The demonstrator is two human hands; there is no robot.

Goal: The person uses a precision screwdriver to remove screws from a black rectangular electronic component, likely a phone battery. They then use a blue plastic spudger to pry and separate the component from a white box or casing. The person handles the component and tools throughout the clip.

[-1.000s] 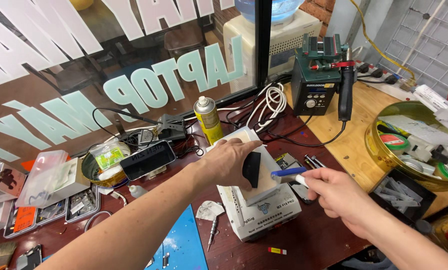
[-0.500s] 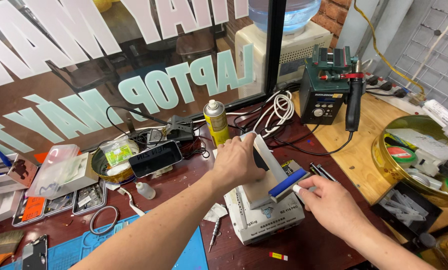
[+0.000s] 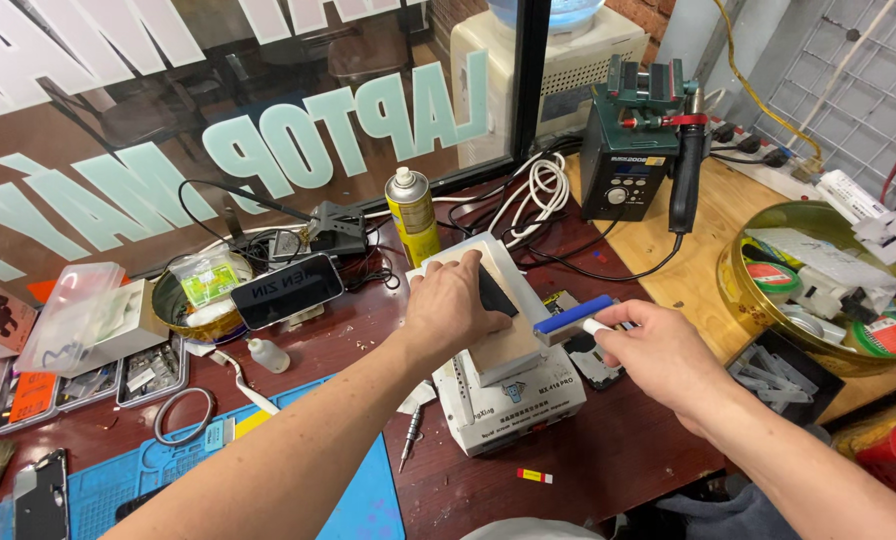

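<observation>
My left hand [image 3: 455,301] presses down on a black phone [image 3: 495,293] lying on the tan top plate of a white box-shaped machine [image 3: 513,392] in the middle of the bench. My right hand [image 3: 658,350] grips a small tool with a blue blade-like head [image 3: 574,318], its edge resting on the plate just right of the phone. Most of the phone is hidden under my left palm.
A yellow spray can [image 3: 414,215], coiled white cables [image 3: 543,183] and a dark soldering station [image 3: 635,150] stand behind the machine. A gold bowl of tape rolls [image 3: 828,290] is at the right. A phone on a stand [image 3: 286,291], parts trays [image 3: 88,378] and a blue mat [image 3: 258,470] lie left.
My right hand has brought the blue tool left and down onto the plate beside the phone. The left hand stays on the phone. The camera has moved closer.
</observation>
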